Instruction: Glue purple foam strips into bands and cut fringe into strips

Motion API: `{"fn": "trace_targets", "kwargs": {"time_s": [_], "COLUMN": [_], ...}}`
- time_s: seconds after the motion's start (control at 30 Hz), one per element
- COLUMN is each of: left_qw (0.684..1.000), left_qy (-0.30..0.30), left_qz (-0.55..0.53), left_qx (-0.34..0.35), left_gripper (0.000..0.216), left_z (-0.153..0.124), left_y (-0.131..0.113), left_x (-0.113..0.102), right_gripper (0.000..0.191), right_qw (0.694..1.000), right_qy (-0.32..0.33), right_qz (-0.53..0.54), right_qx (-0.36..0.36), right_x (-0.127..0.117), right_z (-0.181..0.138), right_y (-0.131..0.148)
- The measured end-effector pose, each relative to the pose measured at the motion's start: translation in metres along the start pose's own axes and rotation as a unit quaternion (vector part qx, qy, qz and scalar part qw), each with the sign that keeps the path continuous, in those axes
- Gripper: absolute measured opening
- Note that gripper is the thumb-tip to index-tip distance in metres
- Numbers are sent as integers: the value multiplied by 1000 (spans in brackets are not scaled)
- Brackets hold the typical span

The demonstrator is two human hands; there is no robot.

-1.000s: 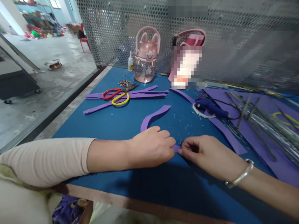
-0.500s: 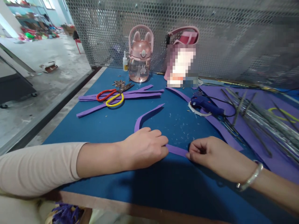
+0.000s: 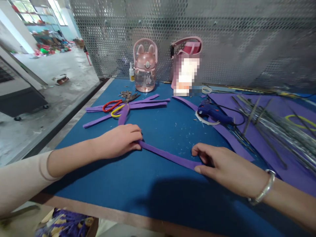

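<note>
Head view: both hands set well apart, each closed on one purple foam strip [image 3: 168, 154]
The left hand [image 3: 118, 140] curls its fingers over the strip where it bends away toward the scissors [image 3: 116, 107]; the right hand [image 3: 219, 164] pinches the near end between thumb and fingers. Between them the strip lies flat on the blue bench [image 3: 158, 194]. A blue glue gun [image 3: 212, 110] lies beyond the right hand, a pink bottle [image 3: 145, 70] by the mesh wall

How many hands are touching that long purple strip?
2. The left hand presses the purple strip partway along; the right hand holds its right end. No other hands are in view.
</note>
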State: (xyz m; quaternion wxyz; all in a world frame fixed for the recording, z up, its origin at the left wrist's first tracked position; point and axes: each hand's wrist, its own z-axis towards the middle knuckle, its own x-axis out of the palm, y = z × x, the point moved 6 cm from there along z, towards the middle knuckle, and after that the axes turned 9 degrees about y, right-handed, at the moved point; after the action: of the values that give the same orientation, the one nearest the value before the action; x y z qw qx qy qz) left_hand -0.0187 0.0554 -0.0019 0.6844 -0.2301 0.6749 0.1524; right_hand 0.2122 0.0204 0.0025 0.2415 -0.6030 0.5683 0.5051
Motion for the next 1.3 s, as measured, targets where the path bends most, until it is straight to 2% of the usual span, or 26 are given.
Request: {"fn": "trace_targets", "kwargs": {"time_s": [0.07,0.17,0.3,0.37,0.47,0.57,0.67,0.77,0.87,0.97,1.03,1.13,1.23,1.3], "left_qw": [1000,999,997,996,993,991,998,998,996,991,989,994,999,995], "left_qy": [-18,-44,-57,-33,26,29,13,16,6,-19,-51,-68,-33,-47], "left_qz": [-21,-17,-41,-60,-54,-11,-15,-52,-84,-107,-110,-70,23,92], "left_qx": [-1,13,-30,-58,-105,-128,-65,-8,30,75,80,40,13,-13], "left_gripper": [18,19,18,20,37,51,53,40,25,18,10,26,21,22], "left_z": [-15,-36,-53,-54,-48,-31,-4,16,24,21,18,15,18,22], "left_y": [5,-4,-17,-22,-30,-42,-58,-67,-70,-73,-71,-60,-51,-48], "left_x": [0,6,8,5,1,-6,-6,-1,3,4,3,2,-10,-30], "right_gripper": [13,10,6,9,15,19,22,22,23,25,28,28,15,10], "right_qw": [1000,999,998,998,994,983,969,940,909,902,911,931,960,972], "right_qy": [0,-17,-30,-27,-46,-100,-150,-226,-285,-293,-282,-261,-232,-172], "right_qz": [-28,-43,-35,-30,-29,-38,-76,-138,-188,-201,-186,-125,-1,129], "right_qx": [-10,-26,-44,-54,-100,-148,-181,-215,-241,-245,-238,-222,-159,-96], "right_x": [0,2,10,13,12,8,10,16,23,28,28,24,17,16], "right_z": [1,-1,-6,-7,-9,-13,-20,-30,-40,-44,-44,-45,-39,-29], "right_y": [1,2,1,1,6,14,21,29,36,39,38,31,22,19]}}
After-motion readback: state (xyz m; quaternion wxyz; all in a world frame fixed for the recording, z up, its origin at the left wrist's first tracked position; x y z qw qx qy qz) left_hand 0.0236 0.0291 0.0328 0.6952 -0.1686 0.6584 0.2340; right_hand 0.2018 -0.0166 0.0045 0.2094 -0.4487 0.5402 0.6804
